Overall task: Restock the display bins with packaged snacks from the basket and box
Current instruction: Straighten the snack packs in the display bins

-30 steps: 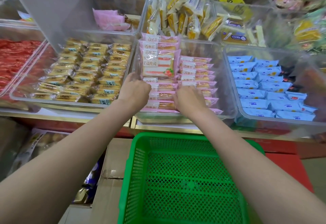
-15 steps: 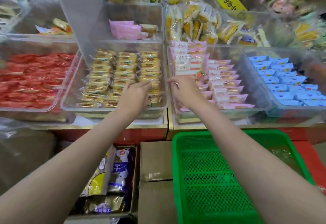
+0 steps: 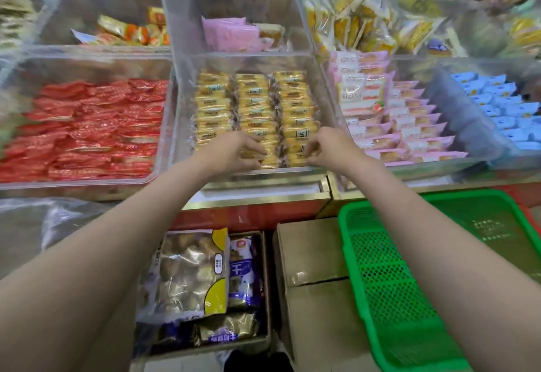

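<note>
Fingers of the left hand and right hand are curling onto yellow snack packets, pinching the front row inside the middle clear bin; the green basket is sitting below-right.

Two hands, left and right. One green basket. Two cardboard boxes: one open, one shut. Four clear display bins along the front row. Three columns of yellow packets in one bin
</note>
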The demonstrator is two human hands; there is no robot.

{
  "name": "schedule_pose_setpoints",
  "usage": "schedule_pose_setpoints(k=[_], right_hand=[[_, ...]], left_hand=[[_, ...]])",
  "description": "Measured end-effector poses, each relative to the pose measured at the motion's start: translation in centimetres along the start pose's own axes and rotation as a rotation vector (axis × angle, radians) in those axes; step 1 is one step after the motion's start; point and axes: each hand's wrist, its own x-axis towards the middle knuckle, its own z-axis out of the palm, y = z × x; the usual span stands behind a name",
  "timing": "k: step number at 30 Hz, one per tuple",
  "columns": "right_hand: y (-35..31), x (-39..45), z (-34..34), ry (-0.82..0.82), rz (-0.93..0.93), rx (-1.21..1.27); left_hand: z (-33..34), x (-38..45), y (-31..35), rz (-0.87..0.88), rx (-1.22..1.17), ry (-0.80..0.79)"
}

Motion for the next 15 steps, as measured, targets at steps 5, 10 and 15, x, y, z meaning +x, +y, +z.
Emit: schedule_pose_setpoints(k=[5, 10, 15], right_hand=[[-0.2, 0.9, -0.3, -0.068, 0.044, -0.068], [-0.3, 1.5, -0.4, -0.097, 0.059, -0.135], [0.1, 3.0, -1.8, 0.052, -0.034, -0.094]], left_hand=[[1.2, 2.1, 0.7, 0.012, -0.003, 0.024], [2.0, 3.3, 1.7, -0.092, -0.123, 0.088], [1.6, 4.1, 1.2, -0.116, -0.189, 0.209]])
